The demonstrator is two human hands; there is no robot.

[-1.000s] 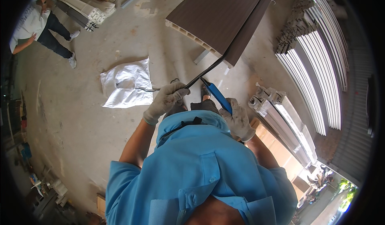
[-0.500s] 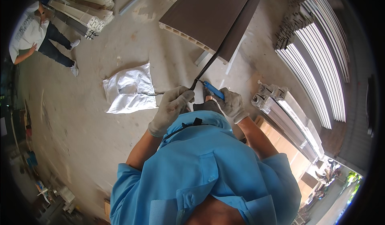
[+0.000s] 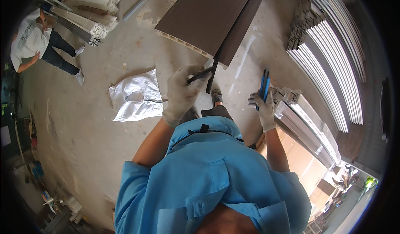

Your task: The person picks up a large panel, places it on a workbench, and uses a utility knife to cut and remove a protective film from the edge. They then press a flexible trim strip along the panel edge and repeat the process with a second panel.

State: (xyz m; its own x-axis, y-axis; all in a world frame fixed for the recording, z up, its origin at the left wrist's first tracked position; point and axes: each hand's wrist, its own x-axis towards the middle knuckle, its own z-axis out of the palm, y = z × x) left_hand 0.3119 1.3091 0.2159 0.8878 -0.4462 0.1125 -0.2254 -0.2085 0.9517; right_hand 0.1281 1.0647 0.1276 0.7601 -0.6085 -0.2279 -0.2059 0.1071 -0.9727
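Observation:
My left hand, in a pale work glove, is closed around a black flexible strip. The strip's end points toward the brown hollow-core panel ahead of me. From the near end of that panel, a second length of black strip hangs down just right of my left fingers. My gloved right hand is out to the right, gripping a slim blue-and-black cutting tool with its tip upward. Whether the tool is a knife or snips, I cannot tell.
A shiny white sack lies on the floor at left. On the right are stacked white-edged panels and wrapped brown profiles. Another person stands at far left beside bundled white lengths.
The tool has left the black strip and moved right with my right hand. My left hand has risen slightly; its strip and the length at the panel now appear as separate pieces.

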